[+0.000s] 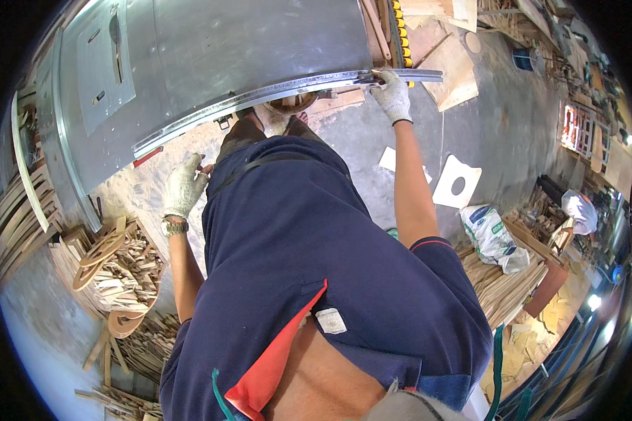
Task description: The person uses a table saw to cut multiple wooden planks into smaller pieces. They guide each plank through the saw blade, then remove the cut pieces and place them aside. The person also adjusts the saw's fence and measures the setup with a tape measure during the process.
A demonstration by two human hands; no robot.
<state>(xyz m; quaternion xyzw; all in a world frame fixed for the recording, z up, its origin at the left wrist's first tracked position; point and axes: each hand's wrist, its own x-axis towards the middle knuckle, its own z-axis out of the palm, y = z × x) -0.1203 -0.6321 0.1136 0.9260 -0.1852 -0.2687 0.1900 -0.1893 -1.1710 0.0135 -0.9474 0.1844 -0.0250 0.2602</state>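
Note:
A long, silvery metal rail (260, 93) runs along the near edge of a grey metal machine table (260, 35). My right hand (392, 98), in a pale knitted glove, is at the rail's right end, its fingers bent over it beside a small dark fitting (365, 76). The fingertips are partly hidden there. My left hand (184, 186), gloved the same way with a watch (174, 227) at the wrist, hangs low beside my thigh near the table's front edge. Its fingers are loosely curved and somewhat apart, with nothing visible in them.
A slotted plate (105, 70) is set into the tabletop at left. Wood offcuts (126, 281) fill a heap at lower left. On the right lie a white board with a round hole (457, 182), a plastic sack (490, 235) and stacked strips (502, 284). Another person (579, 212) is far right.

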